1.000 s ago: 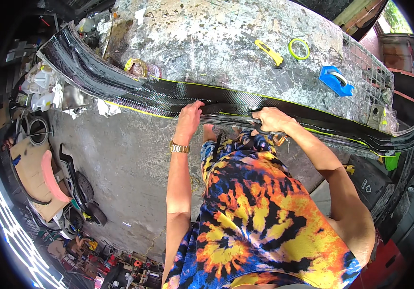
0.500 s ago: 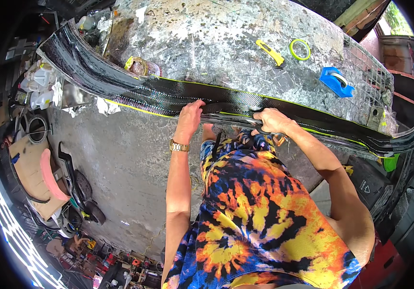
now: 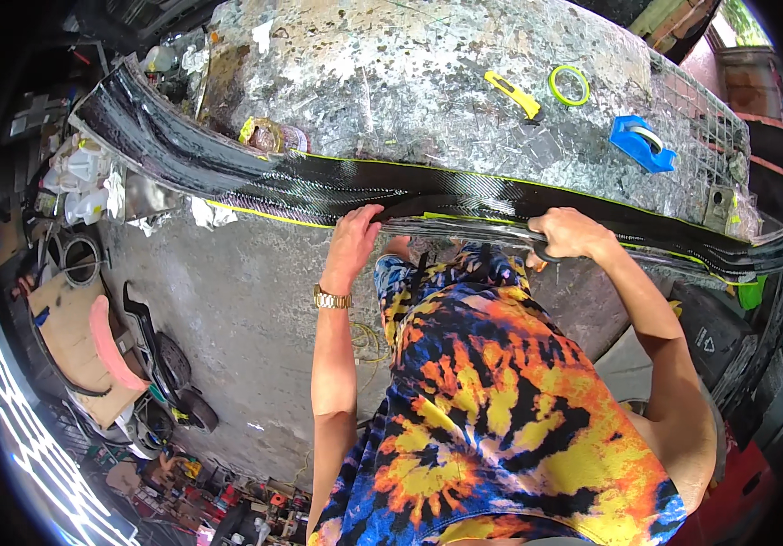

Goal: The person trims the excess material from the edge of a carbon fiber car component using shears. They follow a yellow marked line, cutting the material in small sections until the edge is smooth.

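A long curved mould (image 3: 150, 123) lies along the bench's near edge, lined with glossy black carbon-fibre cloth (image 3: 492, 187). Yellow-green tape (image 3: 287, 216) borders the cloth. My left hand (image 3: 353, 235), with a gold watch (image 3: 331, 298) at the wrist, is closed on the cloth's near edge, thumb partly hidden. Farther right along that edge, my right hand (image 3: 574, 234) is closed around a black-handled tool (image 3: 544, 250), perhaps scissors; its working end is hidden. Between the hands, dark loose edging (image 3: 464, 230) hangs beside the mould.
On the spotted bench (image 3: 391, 82) lie a yellow utility knife (image 3: 513, 94), a green tape roll (image 3: 569, 85) and a blue tape dispenser (image 3: 642, 144). An open can (image 3: 269, 136) stands behind the mould. Plastic jugs (image 3: 77, 182) and a cardboard sheet (image 3: 73, 314) are at the left.
My right hand has moved right along the mould's near edge with the black-handled tool. My left hand stays at nearly the same spot on the edge. The view has shifted slightly.
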A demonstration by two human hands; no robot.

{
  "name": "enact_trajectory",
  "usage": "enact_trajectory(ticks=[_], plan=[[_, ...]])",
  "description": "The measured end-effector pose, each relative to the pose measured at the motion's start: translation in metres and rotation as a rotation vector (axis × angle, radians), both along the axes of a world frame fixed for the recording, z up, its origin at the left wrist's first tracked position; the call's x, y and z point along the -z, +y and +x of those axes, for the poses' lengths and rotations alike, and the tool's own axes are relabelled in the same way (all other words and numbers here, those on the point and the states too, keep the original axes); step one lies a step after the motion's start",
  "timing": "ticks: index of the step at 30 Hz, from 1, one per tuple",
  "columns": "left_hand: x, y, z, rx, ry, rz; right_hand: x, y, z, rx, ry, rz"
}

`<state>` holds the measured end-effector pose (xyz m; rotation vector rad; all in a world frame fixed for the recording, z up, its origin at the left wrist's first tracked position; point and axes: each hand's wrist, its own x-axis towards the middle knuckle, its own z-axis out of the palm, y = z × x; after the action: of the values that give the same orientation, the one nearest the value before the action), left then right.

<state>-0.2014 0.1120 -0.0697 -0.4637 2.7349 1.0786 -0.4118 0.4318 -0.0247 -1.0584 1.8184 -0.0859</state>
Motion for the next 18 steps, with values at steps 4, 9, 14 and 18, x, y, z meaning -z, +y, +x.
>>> enact_trajectory(ticks=[4,9,14,18], plan=[[0.01,-0.025,-0.003,0.061,0.049,0.03,0.001,0.005,0.009,0.138,-0.037,0.008],[0.029,-0.077,-0.012,0.168,0.126,0.074,0.01,-0.013,0.054,0.417,0.043,-0.026],[0.054,-0.141,-0.023,0.33,0.16,0.169,0.033,-0.064,0.13,0.699,-0.011,0.191],[0.088,-0.177,-0.026,0.424,0.154,0.259,0.062,-0.11,0.185,0.882,0.001,0.197]])
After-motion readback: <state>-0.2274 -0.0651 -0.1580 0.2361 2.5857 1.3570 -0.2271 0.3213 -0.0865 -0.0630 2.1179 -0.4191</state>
